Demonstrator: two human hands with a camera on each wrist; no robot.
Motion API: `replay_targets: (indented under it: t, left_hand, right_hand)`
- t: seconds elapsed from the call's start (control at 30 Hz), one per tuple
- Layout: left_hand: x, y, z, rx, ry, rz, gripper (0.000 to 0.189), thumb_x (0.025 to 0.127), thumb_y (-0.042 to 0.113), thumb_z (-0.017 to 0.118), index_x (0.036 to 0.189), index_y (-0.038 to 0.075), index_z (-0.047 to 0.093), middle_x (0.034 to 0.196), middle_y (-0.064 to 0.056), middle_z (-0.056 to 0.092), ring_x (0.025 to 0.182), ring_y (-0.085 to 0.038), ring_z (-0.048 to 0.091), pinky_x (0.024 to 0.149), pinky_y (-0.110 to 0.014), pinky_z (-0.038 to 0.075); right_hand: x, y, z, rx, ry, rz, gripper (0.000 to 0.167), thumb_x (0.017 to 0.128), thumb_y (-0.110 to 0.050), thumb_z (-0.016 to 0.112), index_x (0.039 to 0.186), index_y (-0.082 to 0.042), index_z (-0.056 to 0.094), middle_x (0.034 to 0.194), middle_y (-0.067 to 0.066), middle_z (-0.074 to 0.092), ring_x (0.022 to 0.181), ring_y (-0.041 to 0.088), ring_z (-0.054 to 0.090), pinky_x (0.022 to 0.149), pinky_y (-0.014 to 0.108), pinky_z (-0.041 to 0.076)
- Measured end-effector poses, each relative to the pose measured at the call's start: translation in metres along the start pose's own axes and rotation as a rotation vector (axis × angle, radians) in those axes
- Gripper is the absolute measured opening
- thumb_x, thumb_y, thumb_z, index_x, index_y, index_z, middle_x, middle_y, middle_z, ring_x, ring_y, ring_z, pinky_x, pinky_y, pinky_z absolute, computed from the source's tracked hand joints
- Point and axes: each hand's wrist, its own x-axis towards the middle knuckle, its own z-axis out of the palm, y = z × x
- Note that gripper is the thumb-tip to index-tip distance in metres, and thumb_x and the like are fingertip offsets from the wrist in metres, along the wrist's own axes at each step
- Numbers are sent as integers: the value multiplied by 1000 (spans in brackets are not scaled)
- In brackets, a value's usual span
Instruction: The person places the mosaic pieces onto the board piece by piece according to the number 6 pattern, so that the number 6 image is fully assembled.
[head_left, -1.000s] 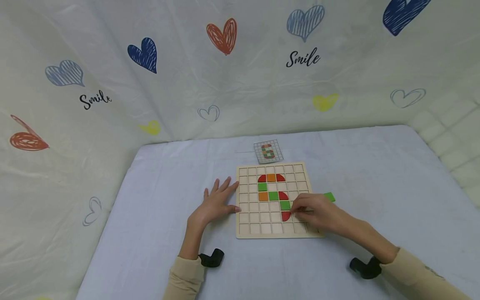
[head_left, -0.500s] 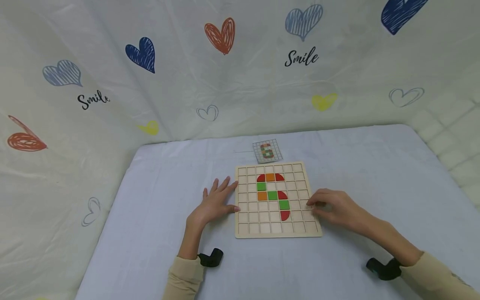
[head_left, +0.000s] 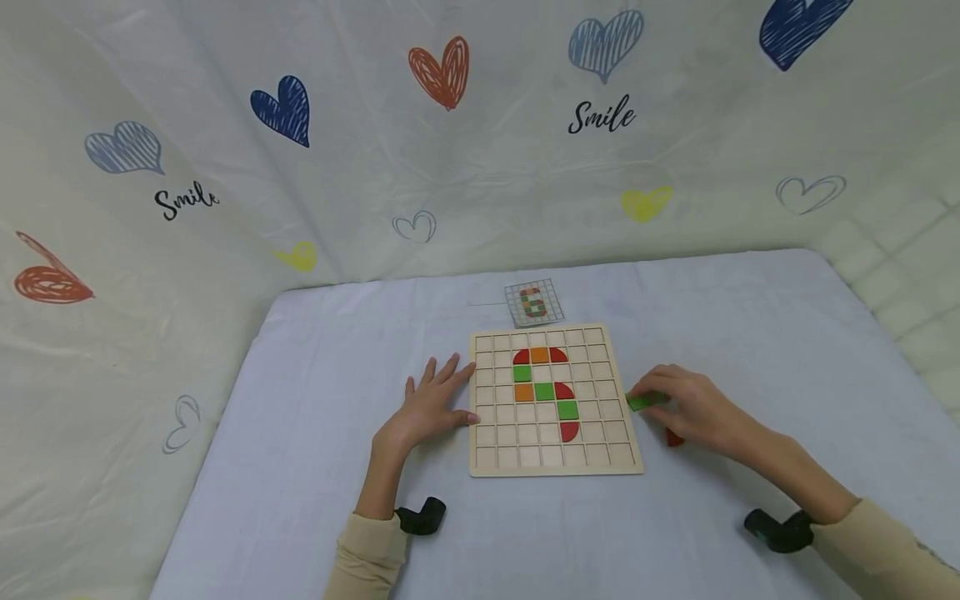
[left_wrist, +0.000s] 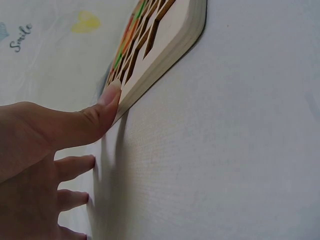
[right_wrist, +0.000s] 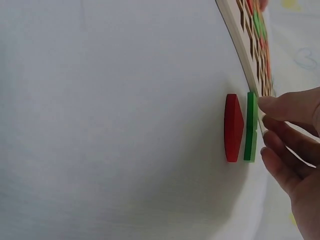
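Note:
A wooden grid board (head_left: 500, 435) lies flat, carrying red quarter-round, orange square and green square tiles in a figure; one green tile (head_left: 567, 410) sits in its lower part. My left hand (head_left: 423, 412) is spread at the board's left edge; in the left wrist view its thumb (left_wrist: 95, 112) presses the rim. Beside the right edge, my right hand (head_left: 693, 408) hovers with thumb and fingers apart at a green tile (head_left: 642, 402). In the right wrist view, green tiles (right_wrist: 251, 127) lie end to end under the fingertips, a red tile (right_wrist: 233, 127) in front.
A small pattern card (head_left: 533, 303) with a grid and coloured figure lies just behind the board. White cloth (head_left: 360, 333) covers the table. A curtain printed with hearts (head_left: 450, 71) hangs at the back. Black wrist cameras (head_left: 422, 517) are worn on both arms.
My right hand has drawn back rightward from the lower red tile on the board to the loose tiles beside it. Green and red pieces there now show. The left hand stays still.

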Motion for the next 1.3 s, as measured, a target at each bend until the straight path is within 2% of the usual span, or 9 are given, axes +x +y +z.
replay_targets:
  t: [0.27, 0.47, 0.63, 0.8, 0.93, 1.07, 1.3]
  left_hand:
    - [0, -1, 2, -9, -4, 1, 85, 90, 37, 79, 162, 24, 36, 173, -5, 18, 160, -40, 0, 121, -72, 0]
    - [2, -2, 4, -7, -9, 1, 86, 89, 37, 80, 162, 25, 36, 173, -4, 17, 160, -40, 0, 121, -72, 0]
    - [2, -2, 4, -11, -13, 6, 85, 90, 38, 79, 162, 26, 35, 173, -3, 16, 160, -38, -2, 122, -71, -1]
    - [2, -3, 4, -8, -12, 11, 85, 91, 37, 78, 162, 24, 35, 173, -4, 16, 160, -39, -1, 121, -72, 0]
    - [1, -2, 2, -5, -10, 7, 84, 91, 37, 78, 162, 24, 35, 173, -4, 17, 160, -40, -1, 121, -72, -1]
    - [0, -1, 1, -2, -7, 3, 84, 91, 37, 78, 162, 24, 35, 173, -4, 17, 160, -40, 0, 122, -72, 0]
    - [-1, 0, 0, -13, -3, 2, 84, 91, 36, 78, 162, 23, 36, 173, -5, 17, 160, -40, -1, 121, -72, -1]
  right_hand:
    - [3, 3, 1, -20, -61, 53, 31, 76, 2, 87, 104, -6, 77, 105, 5, 71, 98, 25, 65, 81, 39, 61]
    - [4, 5, 3, -42, -83, 40, 29, 77, 2, 87, 103, -7, 77, 104, 4, 70, 98, 26, 63, 81, 39, 59]
    - [7, 6, 3, -30, -99, 68, 28, 77, 3, 86, 98, -9, 73, 101, 2, 69, 94, 22, 61, 80, 39, 58]
    - [9, 5, 5, 18, -120, 117, 30, 79, 1, 85, 104, -6, 70, 100, 3, 70, 87, 16, 58, 76, 32, 57]
    - [9, 5, 8, 32, -107, 75, 31, 79, 1, 85, 107, -7, 73, 100, 1, 70, 84, 13, 59, 74, 28, 58]
    - [9, 6, 8, 28, -80, 27, 28, 78, 3, 86, 100, -10, 75, 96, -2, 71, 82, 11, 61, 74, 27, 59]
    - [10, 5, 4, 29, -90, 56, 30, 77, 2, 86, 103, -8, 75, 98, 0, 73, 82, 11, 65, 74, 26, 60]
